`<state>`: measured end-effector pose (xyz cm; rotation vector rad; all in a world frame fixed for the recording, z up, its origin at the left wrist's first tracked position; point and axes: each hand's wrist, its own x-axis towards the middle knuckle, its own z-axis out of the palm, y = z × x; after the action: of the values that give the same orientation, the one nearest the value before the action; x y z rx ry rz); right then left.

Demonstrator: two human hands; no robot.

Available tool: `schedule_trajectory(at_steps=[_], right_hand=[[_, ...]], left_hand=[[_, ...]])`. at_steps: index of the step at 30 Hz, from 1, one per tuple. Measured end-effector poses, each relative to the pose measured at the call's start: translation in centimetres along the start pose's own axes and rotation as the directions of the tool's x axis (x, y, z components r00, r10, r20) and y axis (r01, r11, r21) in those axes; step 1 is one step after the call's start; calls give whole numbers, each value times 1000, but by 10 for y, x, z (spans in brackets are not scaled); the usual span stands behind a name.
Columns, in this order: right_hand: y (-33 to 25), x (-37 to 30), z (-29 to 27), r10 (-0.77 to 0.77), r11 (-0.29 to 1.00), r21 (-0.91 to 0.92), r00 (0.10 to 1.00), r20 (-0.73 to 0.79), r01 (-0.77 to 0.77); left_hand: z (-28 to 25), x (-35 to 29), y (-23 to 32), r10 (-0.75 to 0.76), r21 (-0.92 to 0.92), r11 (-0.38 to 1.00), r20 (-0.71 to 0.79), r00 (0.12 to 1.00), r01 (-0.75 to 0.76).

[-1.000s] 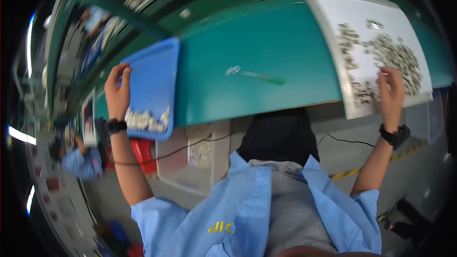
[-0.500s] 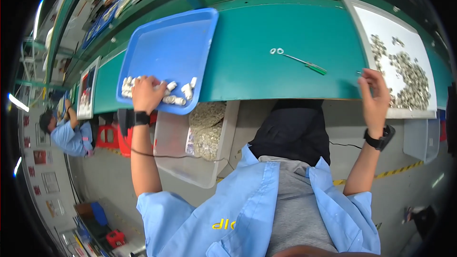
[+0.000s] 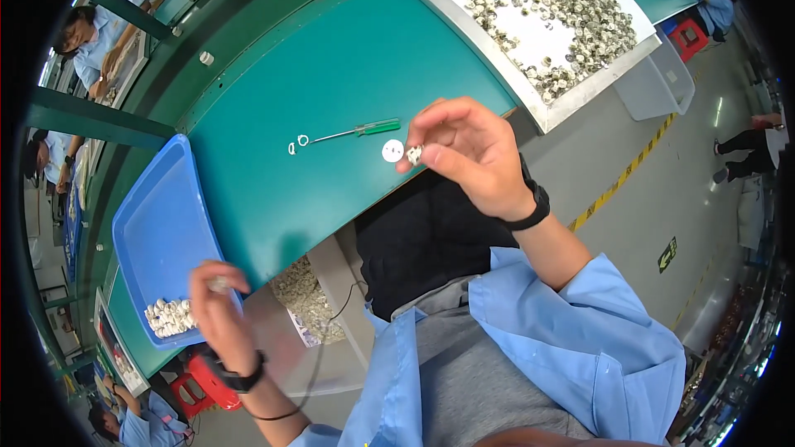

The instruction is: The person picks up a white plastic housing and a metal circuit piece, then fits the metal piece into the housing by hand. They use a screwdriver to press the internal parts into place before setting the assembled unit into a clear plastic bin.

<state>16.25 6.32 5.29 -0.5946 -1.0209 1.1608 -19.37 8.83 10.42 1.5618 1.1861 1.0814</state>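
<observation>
My left hand [image 3: 222,314] is over the near right rim of the blue tray [image 3: 161,223], fingers curled round a small pale fitting [image 3: 218,284]. A cluster of white fittings [image 3: 170,319] lies in the tray beside it. My right hand [image 3: 472,153] is above the table's front edge, pinching a small white and metallic part [image 3: 415,154] between thumb and fingers. A white round disc [image 3: 392,150] shows right at those fingertips; I cannot tell whether it is held. Left of that hand lies a screwdriver [image 3: 377,127] with a green handle, its tip near two small white rings [image 3: 303,140].
A framed white tray [image 3: 538,108] of many small metallic parts [image 3: 580,21] stands at the far right of the green table [image 3: 273,91]. Below the table edge is a clear bin [image 3: 344,356] with small pieces. A cable runs by my left wrist. Co-workers sit at left.
The view has turned toward the right. My left hand has lifted from the fittings with one in its fingers. My right hand has moved left, away from the metallic parts tray, carrying a small part.
</observation>
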Motion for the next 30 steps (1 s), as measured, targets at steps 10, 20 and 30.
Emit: schedule_trajectory(at_steps=[10,20,30], right_hand=[[11,-25,8,-384,844,-329,905,181,424],[-8,-22,-13,-254,891,-270,895,367,364],[4,-20,-15,-201,923,-220,886,418,314]], left_hand=[[189,-16,13,-128,-705,596,390,912,385],[182,-17,-3,-12,-590,703,548,836,397],[184,-7,-22,115,-596,601,724,680,533]])
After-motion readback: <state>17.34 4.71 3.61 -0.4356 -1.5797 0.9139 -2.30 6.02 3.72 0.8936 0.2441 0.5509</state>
